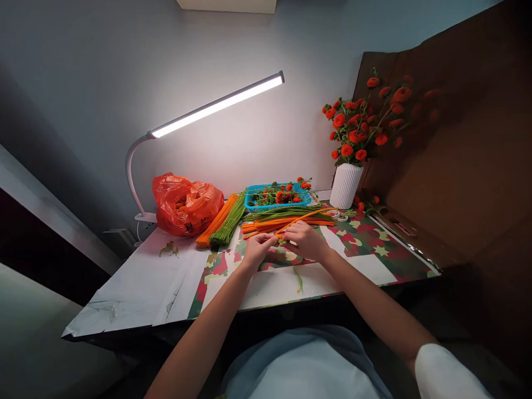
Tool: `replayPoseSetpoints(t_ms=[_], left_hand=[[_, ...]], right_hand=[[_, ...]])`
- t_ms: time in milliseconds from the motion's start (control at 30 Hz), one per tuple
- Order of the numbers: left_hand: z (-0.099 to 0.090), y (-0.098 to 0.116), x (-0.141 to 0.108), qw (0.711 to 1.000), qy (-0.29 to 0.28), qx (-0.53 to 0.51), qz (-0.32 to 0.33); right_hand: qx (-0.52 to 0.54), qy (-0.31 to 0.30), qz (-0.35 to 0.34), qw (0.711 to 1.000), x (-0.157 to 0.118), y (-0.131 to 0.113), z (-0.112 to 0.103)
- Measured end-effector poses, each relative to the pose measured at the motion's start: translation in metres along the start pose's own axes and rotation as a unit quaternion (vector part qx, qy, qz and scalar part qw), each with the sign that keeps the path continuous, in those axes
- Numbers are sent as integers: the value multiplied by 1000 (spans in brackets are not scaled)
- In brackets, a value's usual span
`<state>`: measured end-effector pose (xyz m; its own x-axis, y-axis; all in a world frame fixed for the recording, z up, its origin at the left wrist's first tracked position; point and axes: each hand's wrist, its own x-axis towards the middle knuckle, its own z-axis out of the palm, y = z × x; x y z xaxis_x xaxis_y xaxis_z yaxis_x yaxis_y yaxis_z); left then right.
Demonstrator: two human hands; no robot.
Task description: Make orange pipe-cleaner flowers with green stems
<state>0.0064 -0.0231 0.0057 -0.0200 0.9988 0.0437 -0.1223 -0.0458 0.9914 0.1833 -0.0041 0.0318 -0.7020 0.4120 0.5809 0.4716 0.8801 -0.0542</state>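
My left hand (260, 249) and my right hand (305, 239) meet over the middle of the table, fingertips pinched close together. Between them is an orange pipe cleaner (323, 212), its long free end slanting up to the right past my right hand. A small bit of green shows under the fingertips, too small to make out. Just behind my hands lie loose orange pipe cleaners (261, 226) and, farther back, green pipe cleaners (282, 213). A thin green scrap (298, 280) rests on the table in front of my hands.
Behind stands a blue basket (248, 203) of orange fuzzy flowers. Left of it are orange bundles (216, 221), green bundles (229, 219) and a red plastic bag (187, 205). A white vase (346, 186) of flowers stands right; a lit lamp (220, 103) hangs overhead.
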Motion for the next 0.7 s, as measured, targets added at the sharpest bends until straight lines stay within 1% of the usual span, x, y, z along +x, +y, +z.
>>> replayPoseSetpoints(t_ms=[100,200,267,333,367,400,433,467,500,533,567,600,633,667,700], left_hand=[[1,-1,-1,1000,0,18,16],[1,-3,0,999,4,34,36],[0,-5,1,997,11,42,56],[0,-9,3,994,18,56,87],[-1,-10,3,992,22,64,106],[-1,-11,4,989,27,73,125],[-1,-12,5,985,33,81,146],[-2,-13,6,981,40,88,166],[-2,-12,6,977,48,96,187],[-2,-12,6,971,56,107,204],[-2,-11,6,967,62,118,218],[-1,-10,6,965,64,123,223],[-1,-10,5,967,62,119,217],[0,-9,5,973,55,105,197],[0,-8,4,982,44,83,167]], right_hand=[[-5,-17,41,999,4,-6,-1],[17,-33,121,992,8,-12,-1],[59,-39,180,981,12,-14,-2],[135,-42,241,960,16,-15,-1],[191,-47,279,940,17,-15,-1],[257,-55,322,910,18,-15,0],[330,-65,365,868,18,-15,1],[402,-73,404,818,18,-14,3],[467,-77,435,766,17,-14,4],[518,-77,454,721,16,-13,6],[552,-71,462,691,14,-12,8],[565,-65,462,680,12,-12,9],[560,-58,453,691,10,-11,9],[536,-49,434,722,8,-11,10],[497,-39,407,765,6,-11,9]])
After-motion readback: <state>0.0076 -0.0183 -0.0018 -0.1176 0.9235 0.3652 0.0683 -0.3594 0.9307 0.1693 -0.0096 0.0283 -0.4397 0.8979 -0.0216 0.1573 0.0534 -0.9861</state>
